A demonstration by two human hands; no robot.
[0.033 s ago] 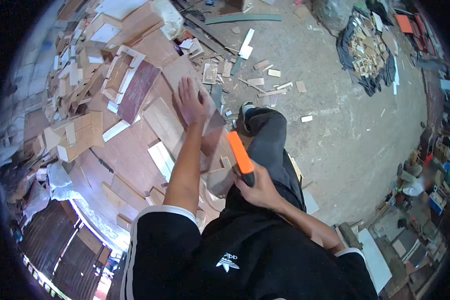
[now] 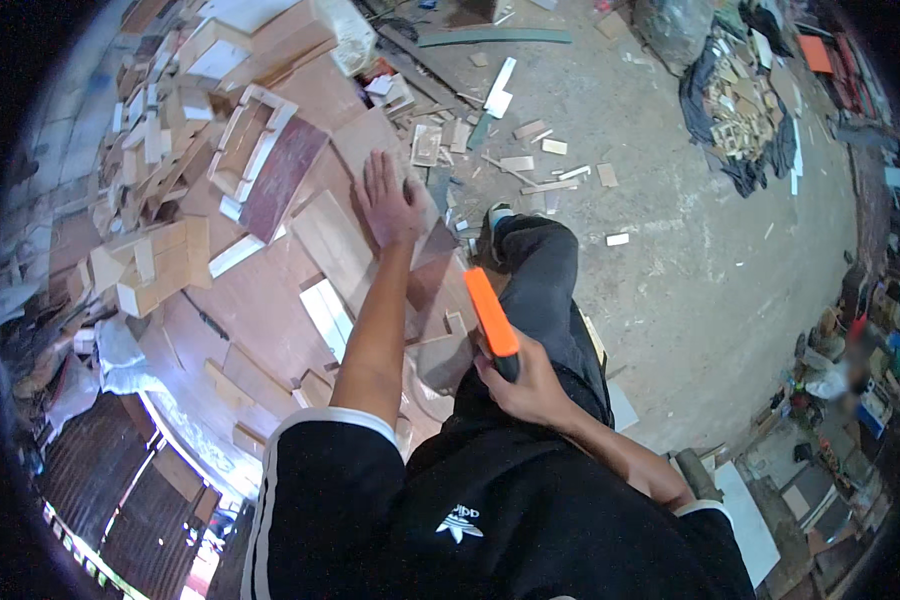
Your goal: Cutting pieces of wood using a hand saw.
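Over the pinkish plywood worktop (image 2: pixel 270 300), through the head view that reaches me from afar, I see the left hand (image 2: pixel 390 210) laid palm down with fingers spread wide on a light brown board (image 2: pixel 363 133). It grips nothing; I read the flat palm as weight that steadies the board, since an open hand presses over more of the surface than a pinch would. My right hand (image 2: pixel 525 385) is closed around the dark end of an orange-and-black hand tool (image 2: pixel 492 312), held close to the body with the orange length pointing up and away. That hold probably keeps the wrist comfortable and the tool apart from the left fingers; I cannot make out its working end. The board lies along the worktop's floor-side edge, nearest the person's leg (image 2: pixel 538 260), perhaps so both arms can reach it easily. Farther left, a maroon panel (image 2: pixel 283 180) lies beside an open wooden frame (image 2: pixel 270 97), and a pale plank (image 2: pixel 335 245) rests nearer the left forearm, within reach. Wood offcuts (image 2: pixel 517 163) litter the concrete floor (image 2: pixel 690 290), while more scraps (image 2: pixel 742 105) sit heaped on a dark sheet (image 2: pixel 695 105), seemingly gathered there to stay together.
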